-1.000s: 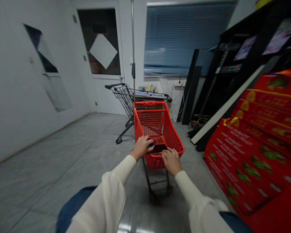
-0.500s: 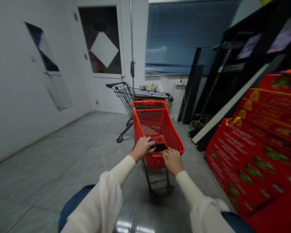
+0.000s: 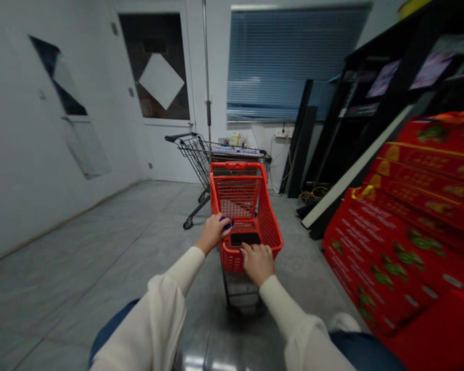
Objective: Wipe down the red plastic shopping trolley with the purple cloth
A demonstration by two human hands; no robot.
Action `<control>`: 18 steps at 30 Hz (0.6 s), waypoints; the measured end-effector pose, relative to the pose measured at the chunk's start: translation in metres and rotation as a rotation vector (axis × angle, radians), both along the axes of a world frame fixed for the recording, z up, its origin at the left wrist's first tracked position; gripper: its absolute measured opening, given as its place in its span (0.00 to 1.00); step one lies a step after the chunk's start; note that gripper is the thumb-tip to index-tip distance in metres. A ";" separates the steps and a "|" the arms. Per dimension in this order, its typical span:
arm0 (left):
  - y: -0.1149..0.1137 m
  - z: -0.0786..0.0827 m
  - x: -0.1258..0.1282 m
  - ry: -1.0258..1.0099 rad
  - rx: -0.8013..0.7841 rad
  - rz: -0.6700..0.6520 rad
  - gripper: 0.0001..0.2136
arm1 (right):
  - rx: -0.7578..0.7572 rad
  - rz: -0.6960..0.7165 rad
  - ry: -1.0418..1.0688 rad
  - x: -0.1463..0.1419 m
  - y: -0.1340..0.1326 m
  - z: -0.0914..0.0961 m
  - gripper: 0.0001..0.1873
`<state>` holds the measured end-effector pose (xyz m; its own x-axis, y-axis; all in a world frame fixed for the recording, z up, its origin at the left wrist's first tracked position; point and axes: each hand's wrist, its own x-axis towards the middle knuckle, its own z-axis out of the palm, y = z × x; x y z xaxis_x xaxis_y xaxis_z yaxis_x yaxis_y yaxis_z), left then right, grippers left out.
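My left hand (image 3: 212,233) reaches over the left side of a red plastic shopping cart (image 3: 235,166), pinching a small blue-purple object (image 3: 227,223) at its fingertips. The object is mostly hidden by the fingers, so I cannot tell what it is. My right hand (image 3: 257,263) is curled over the cart's near rim. A flat black item (image 3: 245,239), possibly a phone, lies in the cart's basket just beyond that hand. The cart stands on a dark metal frame with wheels, which are partly shadowed below my hands.
A wire shopping cart (image 3: 195,159) holding goods stands beyond the red cart. A metal pole (image 3: 206,77) rises behind them. Stacked red printed cartons (image 3: 386,232) and black shelving (image 3: 371,129) line the right. A white door (image 3: 166,149) and grey tiled floor (image 3: 100,247) lie ahead and left.
The red cart and both hands sit further left in view, and the cart looks slightly further away. My right hand has shifted left along the rim, nearer my left hand.
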<state>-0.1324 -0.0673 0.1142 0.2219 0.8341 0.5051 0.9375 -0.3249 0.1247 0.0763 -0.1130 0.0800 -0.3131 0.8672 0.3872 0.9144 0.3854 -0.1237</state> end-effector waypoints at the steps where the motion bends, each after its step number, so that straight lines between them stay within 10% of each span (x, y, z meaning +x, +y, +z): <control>1: -0.008 -0.002 -0.002 0.025 -0.001 -0.030 0.10 | -0.020 0.033 -0.017 0.000 0.002 0.004 0.19; 7: -0.022 0.002 -0.020 0.135 -0.036 -0.091 0.10 | -0.064 0.272 -0.187 0.035 0.026 0.016 0.21; 14: -0.037 -0.015 0.017 0.007 0.012 0.213 0.11 | -0.068 0.132 -0.218 0.033 0.033 0.010 0.16; 18: -0.050 -0.021 0.032 0.115 0.010 0.152 0.10 | -0.064 0.074 -0.210 0.030 0.028 0.010 0.16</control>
<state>-0.1006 -0.1176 0.0930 0.1505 0.8575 0.4920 0.9837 -0.1793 0.0116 0.1059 -0.0848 0.0902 -0.4448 0.8595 0.2517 0.8922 0.4500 0.0399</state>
